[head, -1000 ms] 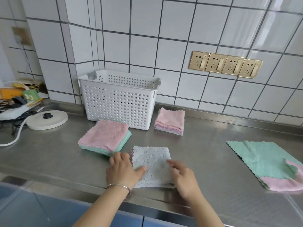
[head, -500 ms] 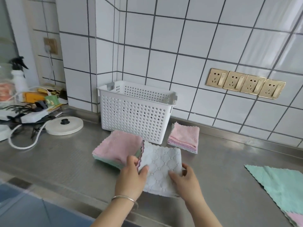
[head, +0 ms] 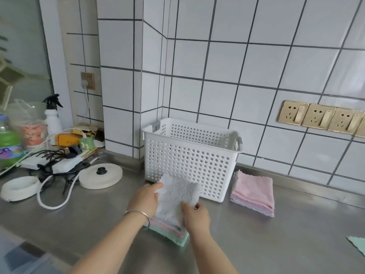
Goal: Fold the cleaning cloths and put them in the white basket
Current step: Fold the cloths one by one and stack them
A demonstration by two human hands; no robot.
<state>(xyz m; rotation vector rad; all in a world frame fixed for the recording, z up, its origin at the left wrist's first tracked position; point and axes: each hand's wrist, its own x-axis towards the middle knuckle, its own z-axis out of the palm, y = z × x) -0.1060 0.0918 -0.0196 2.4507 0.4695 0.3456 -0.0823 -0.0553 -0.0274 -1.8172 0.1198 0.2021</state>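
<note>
A folded grey cloth (head: 176, 196) is held by both hands over the stack of folded pink and green cloths (head: 173, 233) in front of the white basket (head: 189, 155). My left hand (head: 145, 200) grips its left edge and my right hand (head: 194, 215) grips its lower right corner. The stack is mostly hidden under the cloth and hands. A second stack of folded pink cloths (head: 253, 193) lies right of the basket. A corner of an unfolded green cloth (head: 358, 245) shows at the right edge.
On the steel counter (head: 276, 244) at left lie a white round lid (head: 100, 176), a white ring (head: 19, 187), cables, a power strip (head: 53, 164), a spray bottle (head: 52, 117) and a green bottle (head: 8, 141). Gold sockets (head: 320, 118) line the tiled wall.
Both hands lifted the folded grey cloth off the counter and carried it left and back over the pink and green stack. The view swung left and up.
</note>
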